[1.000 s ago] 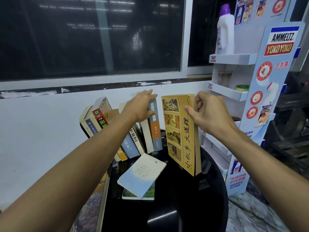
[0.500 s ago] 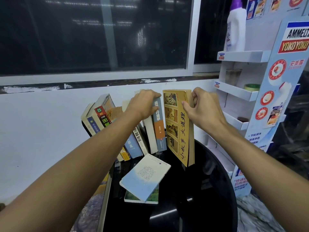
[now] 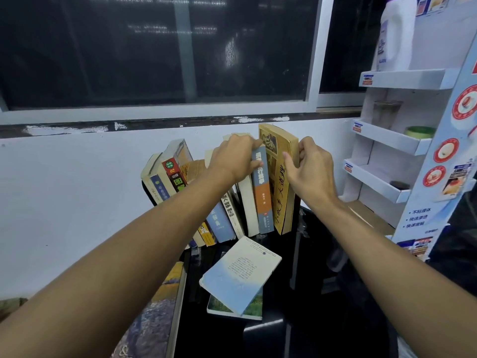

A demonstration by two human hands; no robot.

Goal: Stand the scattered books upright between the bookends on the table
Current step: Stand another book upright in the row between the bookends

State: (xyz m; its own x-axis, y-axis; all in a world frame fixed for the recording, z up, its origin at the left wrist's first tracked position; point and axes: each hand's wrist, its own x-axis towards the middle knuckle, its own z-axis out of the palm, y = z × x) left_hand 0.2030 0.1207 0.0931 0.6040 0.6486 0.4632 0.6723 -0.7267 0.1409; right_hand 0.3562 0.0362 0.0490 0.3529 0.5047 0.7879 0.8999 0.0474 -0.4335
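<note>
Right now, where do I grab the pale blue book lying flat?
Probably the near edge of the pale blue book: it rests on another book, so that edge sits raised with its pages showing. Come from the front, fingers under, thumb on top.

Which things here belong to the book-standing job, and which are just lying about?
Job: yellow book, in right hand; standing books, held by left hand; two flat books on black table.
Lying about: white bottle, display shelf, green tape roll.

Grips yellow bk (image 3: 280, 197) top w/ R hand (image 3: 312, 174), upright, touching blue-orange bk (image 3: 262, 200); clutches that bk's top w/ L hand (image 3: 232, 158); leaves other bks (image 3: 178, 171) leaning left, two loose bks (image 3: 240, 275) stacked flat on black table (image 3: 322, 306).
</note>
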